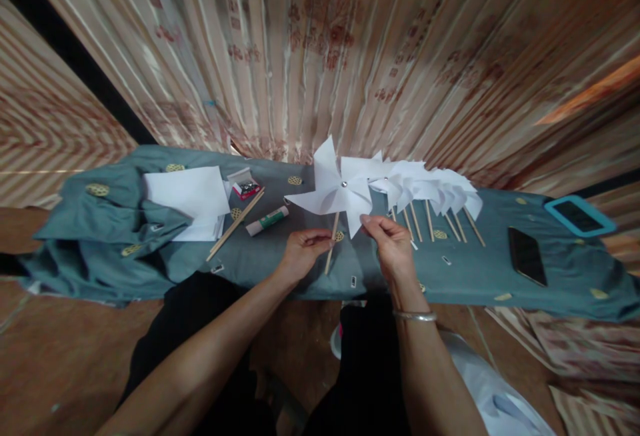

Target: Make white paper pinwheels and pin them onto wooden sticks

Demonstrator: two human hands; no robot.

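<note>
A white paper pinwheel (327, 189) with a silver pin at its centre is held up over the cloth. My left hand (306, 249) pinches its wooden stick (328, 261) between thumb and fingers. With thumb and forefinger closed, my right hand (390, 239) grips the edge of the lower right blade. To the right, a row of several finished-looking white pinwheels (440, 189) lies overlapping, their sticks pointing toward me.
Blue-green cloth (280, 269) covers the narrow table. Left of my hands lie white paper sheets (187, 196), a small red box of pins (246, 186), loose wooden sticks (235, 226) and a glue stick (267, 221). At right are a dark phone (527, 256) and a blue-framed tablet (580, 216).
</note>
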